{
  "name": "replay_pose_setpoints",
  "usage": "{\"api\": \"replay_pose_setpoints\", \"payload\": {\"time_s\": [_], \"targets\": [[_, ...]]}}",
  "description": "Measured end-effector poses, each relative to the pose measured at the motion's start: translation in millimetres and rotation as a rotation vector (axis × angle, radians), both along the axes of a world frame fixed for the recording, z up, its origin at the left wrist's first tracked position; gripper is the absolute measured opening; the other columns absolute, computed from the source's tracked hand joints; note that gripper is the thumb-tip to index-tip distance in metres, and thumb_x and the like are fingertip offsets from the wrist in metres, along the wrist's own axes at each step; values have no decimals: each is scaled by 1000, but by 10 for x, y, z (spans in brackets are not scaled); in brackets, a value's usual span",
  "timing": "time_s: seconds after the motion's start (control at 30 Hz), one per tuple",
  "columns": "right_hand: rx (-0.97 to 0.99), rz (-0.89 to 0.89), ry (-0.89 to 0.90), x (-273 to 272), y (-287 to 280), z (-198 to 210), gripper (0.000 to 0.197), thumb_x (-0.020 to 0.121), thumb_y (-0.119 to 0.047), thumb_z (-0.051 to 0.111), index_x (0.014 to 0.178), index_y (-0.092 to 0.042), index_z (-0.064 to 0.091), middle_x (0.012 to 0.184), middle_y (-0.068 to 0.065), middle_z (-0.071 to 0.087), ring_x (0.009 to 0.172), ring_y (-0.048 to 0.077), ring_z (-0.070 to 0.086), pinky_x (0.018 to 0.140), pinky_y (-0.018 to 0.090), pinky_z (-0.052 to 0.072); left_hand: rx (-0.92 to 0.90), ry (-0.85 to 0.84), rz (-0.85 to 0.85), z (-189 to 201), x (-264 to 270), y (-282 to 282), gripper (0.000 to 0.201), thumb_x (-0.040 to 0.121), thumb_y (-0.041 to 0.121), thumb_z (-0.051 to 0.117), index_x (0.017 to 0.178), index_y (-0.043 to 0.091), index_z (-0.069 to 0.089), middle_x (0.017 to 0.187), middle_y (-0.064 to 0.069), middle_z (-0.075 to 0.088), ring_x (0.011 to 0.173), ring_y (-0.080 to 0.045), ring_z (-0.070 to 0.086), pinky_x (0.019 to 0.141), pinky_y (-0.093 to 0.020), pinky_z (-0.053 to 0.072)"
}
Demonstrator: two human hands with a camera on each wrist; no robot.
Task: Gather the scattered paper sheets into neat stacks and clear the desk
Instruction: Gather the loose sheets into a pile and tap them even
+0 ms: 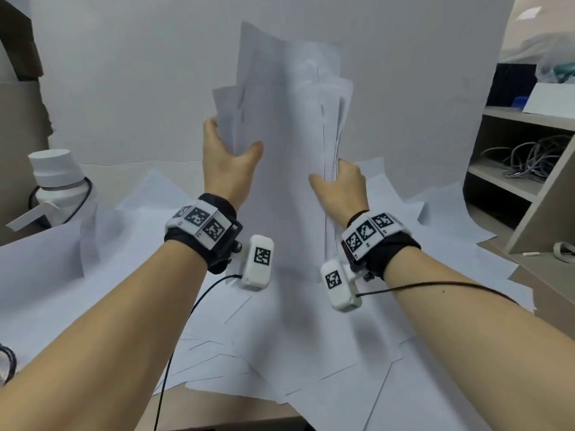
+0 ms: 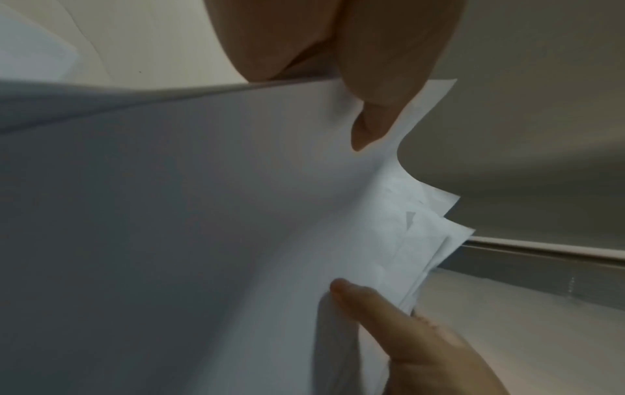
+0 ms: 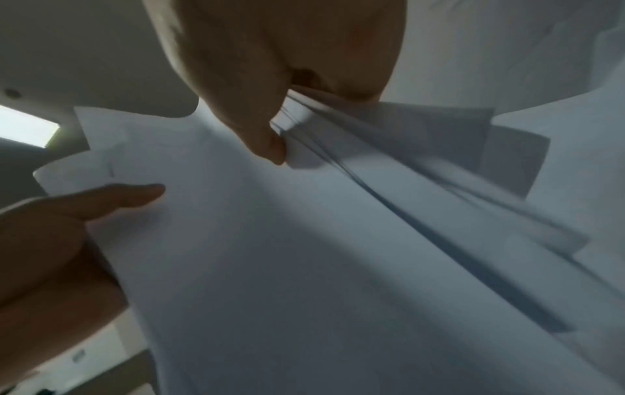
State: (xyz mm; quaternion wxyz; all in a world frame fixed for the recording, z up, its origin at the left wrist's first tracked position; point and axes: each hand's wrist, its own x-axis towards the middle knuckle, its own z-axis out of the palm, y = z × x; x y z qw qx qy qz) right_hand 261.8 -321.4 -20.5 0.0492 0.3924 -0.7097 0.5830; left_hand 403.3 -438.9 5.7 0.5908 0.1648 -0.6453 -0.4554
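Note:
A thick bundle of white paper sheets stands upright above the desk, its upper edges uneven. My left hand grips the bundle's left edge, thumb in front and fingers behind. My right hand pinches the right edge lower down. In the left wrist view the bundle is pressed under my left thumb, with the right hand's thumb below. The right wrist view has my right thumb clamping several sheet edges. More loose sheets cover the desk.
A white jar-like device with a black cable stands at the left on the desk. A grey shelf unit holding coiled cables stands at the right. A white wall rises behind. Cardboard leans at far left.

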Motion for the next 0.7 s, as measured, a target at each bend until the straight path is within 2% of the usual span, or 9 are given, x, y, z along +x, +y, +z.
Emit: {"api": "replay_pose_setpoints", "payload": {"time_s": [0.1, 0.17, 0.23, 0.33, 0.47, 0.53, 0.57, 0.63, 0.7], "targets": [[64, 32, -65, -81, 105, -220, 13, 78, -26, 72, 81, -16, 64, 78, -7, 70, 76, 14, 65, 67, 28, 52, 49, -62, -27, -228, 127, -117, 68, 82, 14, 80, 136, 12, 40, 119, 5, 62, 96, 10, 64, 86, -14, 53], [39, 80, -157, -161, 140, -275, 29, 78, -29, 76, 100, -15, 63, 92, -4, 72, 87, 13, 69, 79, 34, 59, 90, -76, -84, -337, 218, -232, 81, 77, 17, 86, 142, 15, 37, 131, 2, 60, 114, -1, 63, 102, -29, 52], [16, 134, -230, -212, 160, -261, 47, 79, -29, 79, 116, -19, 53, 103, -5, 71, 94, 8, 69, 88, 33, 57, 97, -106, -113, -385, 281, -309, 89, 73, 19, 89, 145, 18, 37, 137, 2, 60, 123, -9, 61, 109, -40, 48], [52, 167, -231, -218, 160, -216, 55, 81, -29, 79, 122, -23, 42, 106, -10, 66, 95, -1, 63, 87, 25, 52, 127, -98, -139, -397, 333, -373, 92, 69, 25, 92, 144, 20, 39, 137, 1, 62, 125, -14, 61, 110, -46, 47], [63, 105, -160, -162, 81, -225, 57, 80, -33, 78, 124, -13, 48, 123, -4, 56, 112, 10, 52, 100, 29, 41, 89, -106, -221, -314, 290, -253, 85, 75, 23, 88, 144, 20, 40, 136, -1, 63, 124, -17, 62, 107, -46, 49], [17, 89, -185, -135, 4, -232, 44, 79, -27, 75, 114, -15, 53, 113, -3, 63, 106, 14, 60, 94, 29, 50, 2, -164, -229, -239, 214, -176, 78, 79, 18, 85, 144, 19, 42, 135, 0, 63, 123, -15, 62, 104, -43, 51], [4, 70, -173, -121, -19, -230, 33, 80, -22, 71, 108, -15, 54, 104, -4, 65, 97, 14, 62, 85, 21, 52, -41, -190, -202, -215, 179, -167, 75, 81, 13, 83, 144, 18, 44, 134, 0, 64, 122, -14, 63, 103, -41, 53], [1, 23, -123, -137, -58, -242, 17, 85, -12, 62, 99, -14, 53, 90, -8, 61, 83, 14, 60, 63, 4, 44, -84, -216, -130, -189, 152, -202, 75, 81, 5, 79, 146, 15, 43, 133, -1, 64, 120, -13, 64, 101, -39, 54], [-14, 4, -111, -164, -57, -246, 13, 86, -9, 59, 96, -15, 52, 85, -10, 59, 76, 11, 58, 55, 2, 40, -27, -186, -121, -226, 164, -273, 75, 80, 4, 79, 144, 13, 43, 131, -3, 65, 117, -14, 66, 99, -38, 55]]}}
